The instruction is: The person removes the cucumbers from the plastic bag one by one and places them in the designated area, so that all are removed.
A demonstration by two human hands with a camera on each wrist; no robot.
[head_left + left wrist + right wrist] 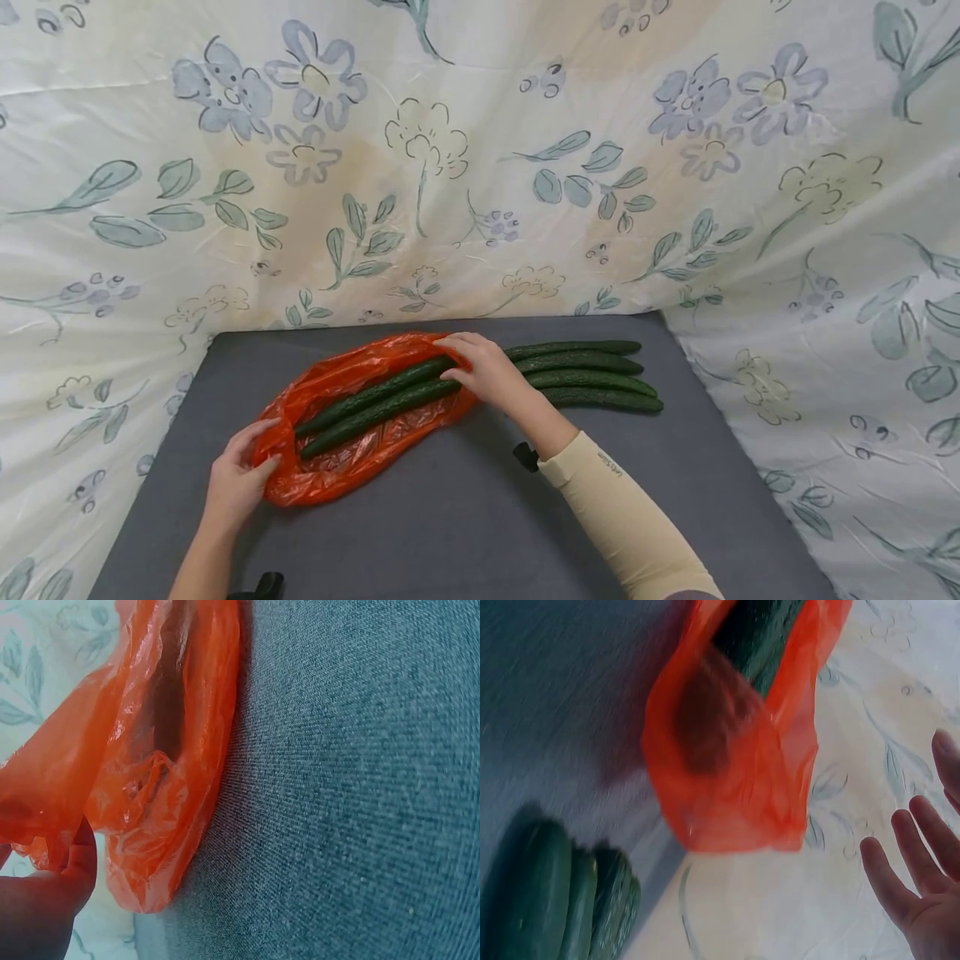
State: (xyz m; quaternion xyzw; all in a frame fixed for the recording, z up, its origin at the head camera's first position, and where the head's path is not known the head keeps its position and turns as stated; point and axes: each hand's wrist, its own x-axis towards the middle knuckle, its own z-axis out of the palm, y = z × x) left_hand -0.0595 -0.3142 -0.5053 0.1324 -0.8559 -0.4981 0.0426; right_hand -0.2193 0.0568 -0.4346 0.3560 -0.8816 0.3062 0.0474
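Observation:
A red plastic bag point(397, 442) lies on its side on the grey table, its mouth spread wide around two long dark green cucumbers point(382, 408). My left hand point(234, 479) pinches the bag's rim at the near left end; in the left wrist view, a flap of red film rises from the fingers of that hand point(56, 889). At the bag's far right end, my right hand point(487, 371) hovers over the film and the cucumber ends. The right wrist view shows this hand point(926, 881) with fingers spread and nothing in them, beside the bag point(742, 802).
Several more cucumbers point(592, 379) lie side by side on the table, right of the bag and just beyond my right hand. A floral cloth point(480, 167) hangs behind the grey tabletop point(450, 533) and along both its sides.

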